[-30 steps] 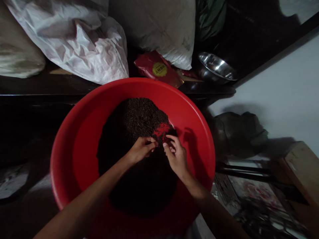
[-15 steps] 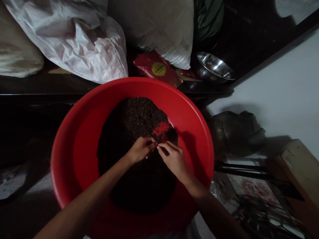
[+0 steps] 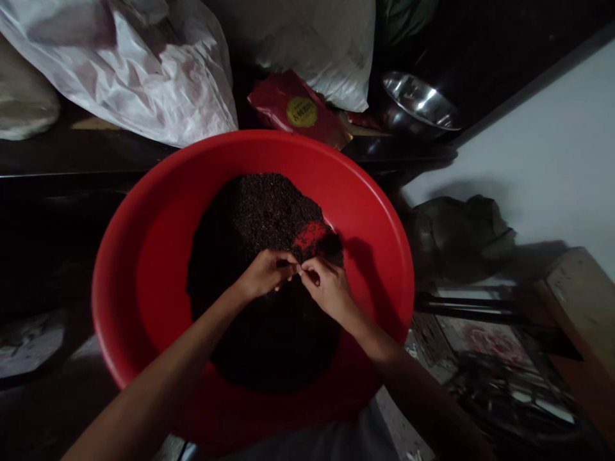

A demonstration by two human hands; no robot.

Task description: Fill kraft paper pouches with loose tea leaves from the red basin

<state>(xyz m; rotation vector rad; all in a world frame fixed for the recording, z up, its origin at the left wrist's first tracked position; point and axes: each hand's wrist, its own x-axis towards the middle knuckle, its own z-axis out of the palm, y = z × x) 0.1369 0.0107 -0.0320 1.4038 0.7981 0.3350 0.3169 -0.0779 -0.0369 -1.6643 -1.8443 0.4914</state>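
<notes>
A big red plastic tub [image 3: 154, 173] holds a wide heap of dark loose material [image 3: 269, 211], which looks like dried tea leaves. Over the heap, my left hand [image 3: 270, 274] and my right hand [image 3: 327, 283] meet at the fingertips, both in a pinch. Whatever lies between the fingers is too small to make out. Just beyond the right hand, a patch of the tub's red bottom [image 3: 310, 234] shows through scattered dark bits.
Behind the tub, a dark shelf [image 3: 120, 159] carries a white sack [image 3: 192, 83], a pale sack [image 3: 307, 38], a red packet with a yellow label [image 3: 288, 105] and a steel bowl [image 3: 420, 105]. At the right are a dark bag [image 3: 464, 237] and a cardboard box [image 3: 583, 288].
The view has shifted slightly, so the tub and shelf sit a little higher. My hands stay pinched together over the heap, with only small finger movement.
</notes>
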